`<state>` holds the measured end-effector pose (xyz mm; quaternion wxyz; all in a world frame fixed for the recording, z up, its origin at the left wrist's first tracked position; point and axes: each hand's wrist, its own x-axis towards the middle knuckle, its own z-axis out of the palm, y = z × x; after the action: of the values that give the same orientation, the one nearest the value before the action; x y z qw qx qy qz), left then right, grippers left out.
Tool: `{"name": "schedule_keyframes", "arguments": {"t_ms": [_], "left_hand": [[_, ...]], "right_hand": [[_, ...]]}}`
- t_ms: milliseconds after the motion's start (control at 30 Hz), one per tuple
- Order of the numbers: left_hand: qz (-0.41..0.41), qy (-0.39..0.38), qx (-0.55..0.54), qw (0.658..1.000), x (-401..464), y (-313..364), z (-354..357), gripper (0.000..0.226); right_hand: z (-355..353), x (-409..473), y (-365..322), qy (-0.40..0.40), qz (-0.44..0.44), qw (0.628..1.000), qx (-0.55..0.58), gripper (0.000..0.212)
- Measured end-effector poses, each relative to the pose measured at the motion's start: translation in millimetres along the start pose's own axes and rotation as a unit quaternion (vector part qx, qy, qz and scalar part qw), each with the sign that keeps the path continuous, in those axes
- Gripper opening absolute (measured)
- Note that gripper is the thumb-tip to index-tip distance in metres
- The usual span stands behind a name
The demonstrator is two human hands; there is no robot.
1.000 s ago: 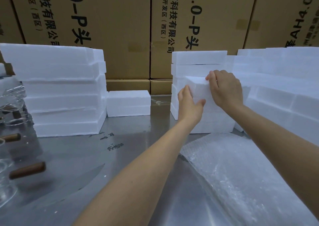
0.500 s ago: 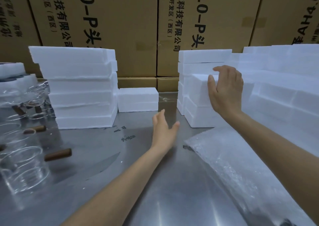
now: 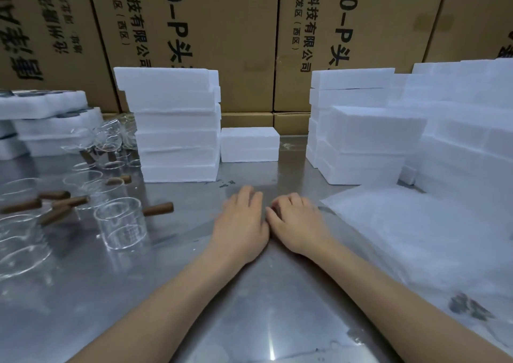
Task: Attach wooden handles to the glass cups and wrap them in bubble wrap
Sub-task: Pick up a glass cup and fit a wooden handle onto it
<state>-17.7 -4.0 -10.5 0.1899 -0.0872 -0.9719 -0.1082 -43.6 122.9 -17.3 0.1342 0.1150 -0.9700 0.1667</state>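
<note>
My left hand (image 3: 241, 224) and my right hand (image 3: 298, 224) lie side by side, palms down, on the steel table (image 3: 249, 307), thumbs almost touching. Both hold nothing. To the left stands a clear glass cup (image 3: 120, 224) with a brown wooden handle (image 3: 158, 208) sticking out to its right. Several more glass cups (image 3: 22, 240) and loose wooden handles (image 3: 55, 204) crowd the left side. A sheet of bubble wrap (image 3: 416, 237) is spread on the table at the right, its near edge just right of my right hand.
Stacks of white foam boxes stand behind: one stack (image 3: 175, 124) left of centre, a single box (image 3: 249, 144) in the middle, more stacks (image 3: 366, 143) at the right. Foam trays (image 3: 44, 113) sit far left. Cardboard cartons (image 3: 222, 38) wall off the back.
Both hands have left the foam box on the right stack and come down onto the table in front of me. The view has shifted, showing more cups at the left.
</note>
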Motion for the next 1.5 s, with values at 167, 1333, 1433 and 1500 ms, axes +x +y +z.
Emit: {"name": "schedule_keyframes", "arguments": {"t_ms": [167,1333,1433,1500], "left_hand": [[-0.116,-0.071,0.282,0.95,5,-27,-40,0.043],[0.026,0.092,-0.348,0.933,10,-48,-25,0.078],[-0.041,0.023,-0.428,0.903,14,-64,-14,0.09],[-0.047,0.029,-0.433,0.9,18,-65,-9,0.09]], "right_hand": [[-7,-2,2,-0.021,-0.015,0.999,0.033,0.031],[-18,4,9,-0.03,0.004,0.958,0.284,0.04],[-19,3,8,-0.041,-0.017,0.957,0.288,0.037],[-19,2,8,-0.048,-0.029,0.954,0.294,0.033]]}}
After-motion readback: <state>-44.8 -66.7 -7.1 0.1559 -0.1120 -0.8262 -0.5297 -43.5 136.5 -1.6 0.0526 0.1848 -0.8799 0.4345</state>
